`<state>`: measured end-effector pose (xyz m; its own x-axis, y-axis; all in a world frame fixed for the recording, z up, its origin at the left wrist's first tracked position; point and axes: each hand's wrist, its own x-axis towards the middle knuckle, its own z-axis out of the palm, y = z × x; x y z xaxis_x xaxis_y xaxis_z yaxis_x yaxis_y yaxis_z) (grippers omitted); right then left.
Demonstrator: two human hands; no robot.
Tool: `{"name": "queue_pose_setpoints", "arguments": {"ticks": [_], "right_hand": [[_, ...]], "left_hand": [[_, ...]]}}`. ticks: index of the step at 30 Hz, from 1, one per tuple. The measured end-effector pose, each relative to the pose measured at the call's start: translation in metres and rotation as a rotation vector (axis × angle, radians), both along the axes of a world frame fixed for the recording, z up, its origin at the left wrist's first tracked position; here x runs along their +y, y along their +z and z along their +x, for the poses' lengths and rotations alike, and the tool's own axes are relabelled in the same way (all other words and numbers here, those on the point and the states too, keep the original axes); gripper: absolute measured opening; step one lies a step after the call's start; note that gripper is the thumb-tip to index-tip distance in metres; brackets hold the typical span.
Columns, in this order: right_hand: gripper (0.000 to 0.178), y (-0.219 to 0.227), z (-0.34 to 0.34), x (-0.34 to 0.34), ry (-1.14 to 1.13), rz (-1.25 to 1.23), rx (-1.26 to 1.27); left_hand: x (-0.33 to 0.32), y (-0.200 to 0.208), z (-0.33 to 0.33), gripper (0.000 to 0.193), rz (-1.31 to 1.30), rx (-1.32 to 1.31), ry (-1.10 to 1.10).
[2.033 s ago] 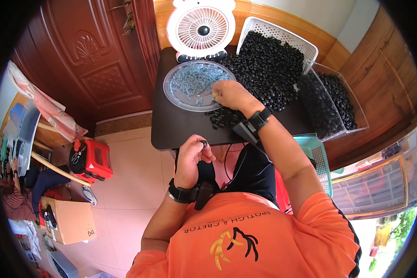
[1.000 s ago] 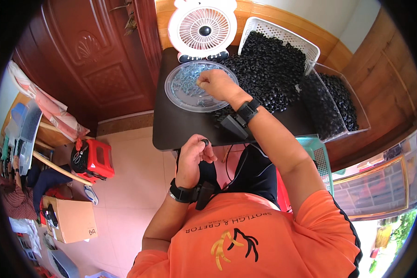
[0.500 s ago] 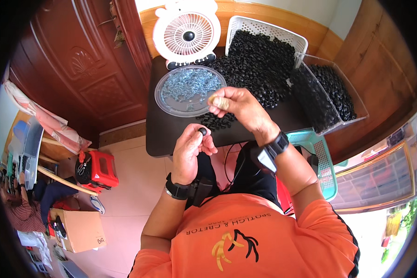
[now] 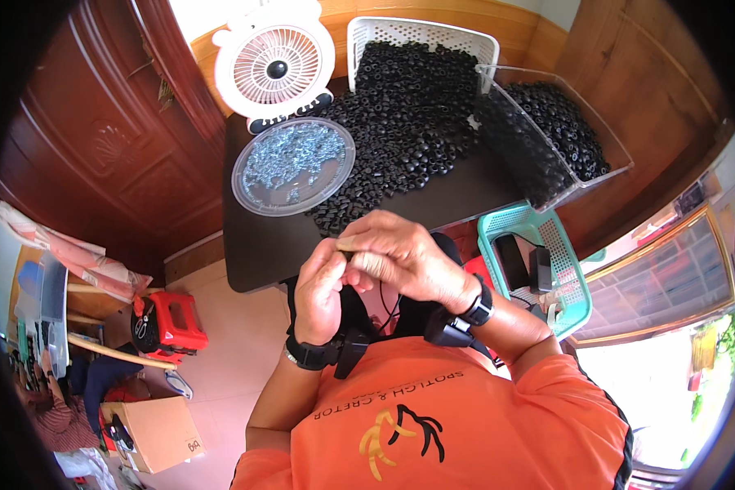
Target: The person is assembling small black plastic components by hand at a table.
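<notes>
My left hand (image 4: 318, 296) and my right hand (image 4: 402, 257) meet over the near edge of the dark table (image 4: 257, 249), fingertips touching. Between them a sliver of a small black round piece (image 4: 348, 254) shows, held in the left fingers. The right thumb and forefinger are pinched against it; whatever they hold is hidden. Just beyond the hands, loose black ring-like pieces (image 4: 408, 151) spread over the table. Left of that pile, a clear round tray (image 4: 302, 198) carries many tiny shiny bluish bits, too small to name.
A white fan (image 4: 276, 69) stands at the back left. Behind the pile, a white basket (image 4: 486, 42) and a clear bin (image 4: 604, 184) hold more black pieces. To the right hangs a green basket (image 4: 580, 306) with dark devices. A red case (image 4: 189, 322) and a cardboard box (image 4: 162, 429) sit left; another person (image 4: 61, 420) is beyond.
My right hand has come down from beside the round tray to my left hand, and their fingertips now meet at the black piece. The view has shifted, with the table's contents appearing farther left.
</notes>
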<state>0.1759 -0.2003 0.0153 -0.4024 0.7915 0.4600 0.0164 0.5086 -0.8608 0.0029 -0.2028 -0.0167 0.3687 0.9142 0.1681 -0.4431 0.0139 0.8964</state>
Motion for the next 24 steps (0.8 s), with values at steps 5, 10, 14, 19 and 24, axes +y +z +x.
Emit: {"name": "queue_pose_setpoints", "arguments": {"ticks": [5, 10, 14, 19, 24], "right_hand": [[0.034, -0.014, 0.005, -0.007, -0.252, 0.344, -0.292], [0.019, -0.029, 0.048, 0.009, -0.624, 0.323, -0.464], [0.011, -0.04, 0.072, 0.028, -0.811, 0.312, -0.586], [0.012, -0.032, 0.051, 0.032, -0.664, 0.164, -0.476], [0.02, -0.038, 0.023, 0.041, -0.588, 0.286, -0.552]], "left_hand": [[-0.003, -0.01, 0.002, 0.025, -0.062, -0.052, 0.037], [0.0, -0.009, -0.002, 0.023, 0.01, -0.082, 0.072], [0.0, -0.01, -0.005, 0.023, -0.015, -0.066, 0.079], [0.0, -0.013, -0.008, 0.023, -0.072, -0.029, 0.074], [0.001, -0.016, -0.013, 0.021, -0.069, -0.007, 0.063]]}}
